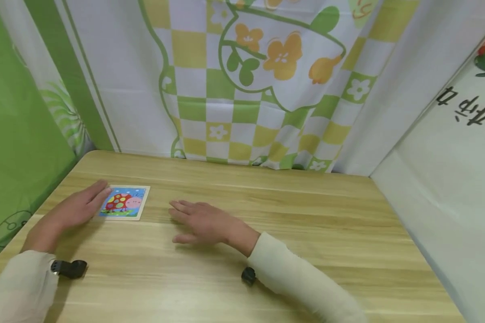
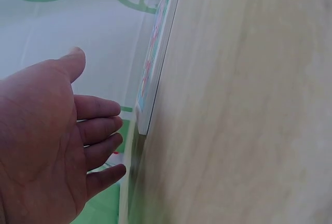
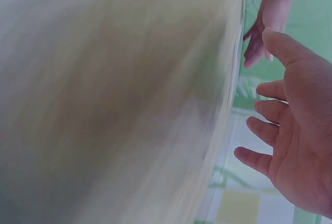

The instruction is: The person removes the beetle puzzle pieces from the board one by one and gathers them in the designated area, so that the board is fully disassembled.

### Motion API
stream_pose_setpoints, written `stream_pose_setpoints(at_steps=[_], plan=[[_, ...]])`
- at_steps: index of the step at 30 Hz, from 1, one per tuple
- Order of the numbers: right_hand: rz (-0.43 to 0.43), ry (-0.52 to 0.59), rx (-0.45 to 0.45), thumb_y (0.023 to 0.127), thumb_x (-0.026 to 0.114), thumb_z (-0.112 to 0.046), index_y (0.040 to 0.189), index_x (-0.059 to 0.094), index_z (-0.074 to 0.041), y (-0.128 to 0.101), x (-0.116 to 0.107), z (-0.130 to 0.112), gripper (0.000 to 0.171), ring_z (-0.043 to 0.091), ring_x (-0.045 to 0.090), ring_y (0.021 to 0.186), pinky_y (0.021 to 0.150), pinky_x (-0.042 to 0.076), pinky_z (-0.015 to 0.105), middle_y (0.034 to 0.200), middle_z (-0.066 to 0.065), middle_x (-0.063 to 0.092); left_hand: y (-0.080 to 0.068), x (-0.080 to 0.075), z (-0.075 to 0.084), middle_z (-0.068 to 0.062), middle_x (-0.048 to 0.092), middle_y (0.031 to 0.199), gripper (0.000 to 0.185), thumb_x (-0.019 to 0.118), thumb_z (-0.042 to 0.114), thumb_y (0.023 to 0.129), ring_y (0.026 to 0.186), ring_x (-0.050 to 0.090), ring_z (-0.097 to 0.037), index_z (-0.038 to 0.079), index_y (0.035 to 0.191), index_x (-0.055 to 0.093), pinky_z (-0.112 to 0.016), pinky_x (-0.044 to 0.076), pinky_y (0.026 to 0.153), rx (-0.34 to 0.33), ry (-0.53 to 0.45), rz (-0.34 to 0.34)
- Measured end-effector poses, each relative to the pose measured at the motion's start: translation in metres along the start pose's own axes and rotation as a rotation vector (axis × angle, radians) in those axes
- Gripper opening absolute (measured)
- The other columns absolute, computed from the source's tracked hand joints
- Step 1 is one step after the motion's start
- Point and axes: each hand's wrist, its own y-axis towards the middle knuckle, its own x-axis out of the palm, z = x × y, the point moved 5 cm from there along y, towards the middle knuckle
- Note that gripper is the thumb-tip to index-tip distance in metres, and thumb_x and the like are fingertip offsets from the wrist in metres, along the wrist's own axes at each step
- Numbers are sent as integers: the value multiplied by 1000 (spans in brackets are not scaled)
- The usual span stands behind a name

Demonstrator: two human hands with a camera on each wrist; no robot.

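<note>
Bright, even light; blurred wrist views

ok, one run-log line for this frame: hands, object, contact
left hand: open, fingertips at left edge of ladybird picture tile | right hand: open, palm down, beside tile, apart | tile: flat on wooden table

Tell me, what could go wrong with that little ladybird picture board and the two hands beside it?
1. The ladybird picture board lies flat on the wooden table, so the left hand, fingers straight at its edge, may push it along rather than lift it.
2. The board sits near the table's left edge; a push that way might slide it off.
3. The right hand hovers apart from it, too far to steady it.
</note>
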Motion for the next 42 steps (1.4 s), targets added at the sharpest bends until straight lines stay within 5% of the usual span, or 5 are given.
stream_pose_setpoints(at_steps=[20,29,42], plan=[[-123,-90,33,102,34,-72,168,18,-23,59,9,-48,83,13,8,158,124,22,35,175,-1,9,-4,7,-11,-49,17,154,75,41,38,112,139,19,-69,-21,154,18,-76,19,110,15,-17,-51],[-170,-100,91,98,30,-78,169,4,-23,68,14,-54,94,11,1,158,125,18,34,175,-4,1,-1,7,-8,-49,16,154,75,40,38,112,139,18,-69,-20,154,18,-77,18,109,17,-5,-69],[-192,-105,114,97,32,-80,169,7,-22,76,18,-54,95,11,4,158,125,19,37,174,-6,3,1,7,-6,-49,17,154,71,41,34,113,139,18,-69,-21,153,22,-76,19,110,38,6,-60]])
